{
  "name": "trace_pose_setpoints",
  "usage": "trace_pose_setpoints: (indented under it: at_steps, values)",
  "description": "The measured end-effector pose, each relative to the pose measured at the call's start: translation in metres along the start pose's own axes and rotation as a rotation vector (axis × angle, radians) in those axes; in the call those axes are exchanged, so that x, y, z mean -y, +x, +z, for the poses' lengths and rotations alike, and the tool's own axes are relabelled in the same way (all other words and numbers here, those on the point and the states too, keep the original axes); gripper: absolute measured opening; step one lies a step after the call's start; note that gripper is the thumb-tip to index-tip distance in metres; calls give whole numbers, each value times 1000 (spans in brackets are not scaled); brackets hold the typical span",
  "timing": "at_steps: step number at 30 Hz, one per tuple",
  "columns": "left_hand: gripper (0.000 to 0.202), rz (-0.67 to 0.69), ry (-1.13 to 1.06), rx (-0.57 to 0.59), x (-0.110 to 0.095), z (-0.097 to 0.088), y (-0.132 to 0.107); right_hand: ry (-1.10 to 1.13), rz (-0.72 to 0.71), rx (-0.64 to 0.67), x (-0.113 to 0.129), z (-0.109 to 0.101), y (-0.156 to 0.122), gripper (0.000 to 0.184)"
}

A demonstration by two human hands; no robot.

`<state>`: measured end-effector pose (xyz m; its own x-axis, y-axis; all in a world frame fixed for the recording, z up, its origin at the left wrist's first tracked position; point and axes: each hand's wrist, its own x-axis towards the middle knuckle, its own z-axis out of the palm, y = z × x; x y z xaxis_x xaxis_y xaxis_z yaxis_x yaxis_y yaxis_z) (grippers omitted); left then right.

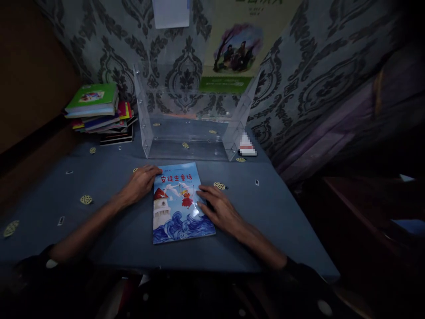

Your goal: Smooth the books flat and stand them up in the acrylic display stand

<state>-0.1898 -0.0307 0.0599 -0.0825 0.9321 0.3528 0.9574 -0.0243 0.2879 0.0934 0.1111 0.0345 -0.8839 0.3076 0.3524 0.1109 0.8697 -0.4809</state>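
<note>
A blue picture book (pixel 177 212) with a lighthouse and waves on its cover lies flat on the blue tablecloth (pixel 109 230) in front of me. My left hand (pixel 141 182) rests at the book's upper left corner, fingers curled over its edge. My right hand (pixel 219 207) lies flat on the book's right side, fingers stretched out across the cover. Neither hand lifts the book.
A clear acrylic shelf (pixel 195 115) stands open at the back of the table against the patterned wall. A stack of colourful books (pixel 98 110) sits at the back left. A small white object (pixel 247 146) lies beside the shelf's right foot. The table edge drops off at right.
</note>
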Motion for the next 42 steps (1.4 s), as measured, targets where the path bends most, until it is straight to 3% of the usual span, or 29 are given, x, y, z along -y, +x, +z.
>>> trace_pose_setpoints:
  at_steps: [7, 12, 26, 42]
  values:
    - [36, 48, 54, -68, 1, 18, -9, -71, 74, 22, -27, 20, 64, 42]
    - [41, 33, 63, -87, 5, 28, -9, -98, 94, -43, -36, 30, 87, 34]
    - [39, 28, 131, -13, -6, 25, 8, -90, 91, -72, -35, 34, 83, 38]
    - [45, 177, 82, 236, -11, 24, 54, -45, 110, -101, -40, 35, 82, 36]
